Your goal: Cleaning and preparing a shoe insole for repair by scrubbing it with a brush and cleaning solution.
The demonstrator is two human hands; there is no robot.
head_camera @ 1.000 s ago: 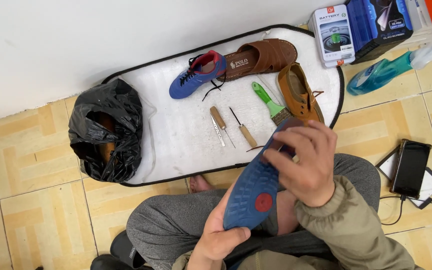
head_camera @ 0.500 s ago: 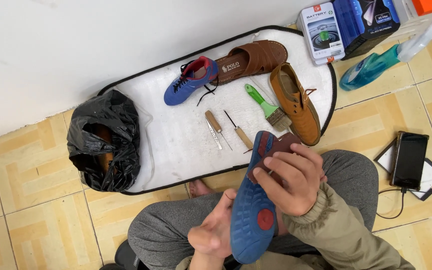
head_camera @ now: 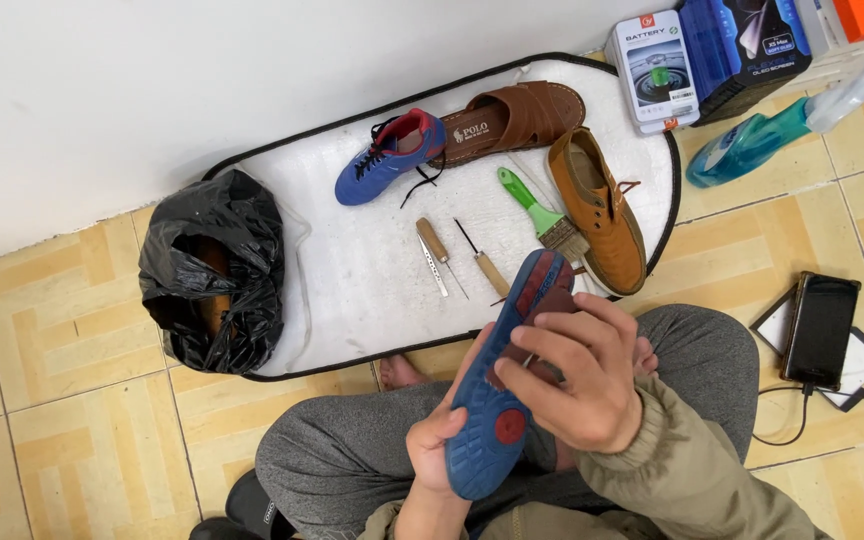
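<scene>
A crinkled black plastic bag (head_camera: 210,270) is slumping at the left; the left hand (head_camera: 434,443) is cupping the heel of a blue shoe (head_camera: 504,385), rubber sole up, over the lap, its long axis running toe-up toward the white mat (head_camera: 352,270); the right hand (head_camera: 577,375) is gripping its forefoot, fingers curled.

The blue shoe (head_camera: 497,400) shows a matt, textured rubber sole, while on the quilted white cloth mat (head_camera: 352,280) lie a brown leather sandal (head_camera: 522,118), a tan suede shoe (head_camera: 602,210), wooden-handled awls (head_camera: 432,245) and, at its left edge, a glossy, crinkled black plastic bag (head_camera: 207,270).
</scene>
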